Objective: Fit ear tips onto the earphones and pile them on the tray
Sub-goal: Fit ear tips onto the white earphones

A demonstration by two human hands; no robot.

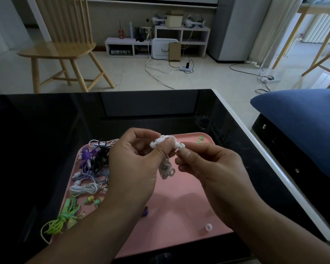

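Our pink tray (pixel 179 216) holds coiled earphone bundles (pixel 88 168) at its left; above it our left hand (pixel 133 161) grips white earphones (pixel 165 149); our right hand (pixel 208 164) pinches an ear tip (pixel 181 145) against them.

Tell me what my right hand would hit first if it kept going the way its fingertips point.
Your right hand points left at the white earbud held by your left hand; it would probably meet that bud first, though depth is unclear.
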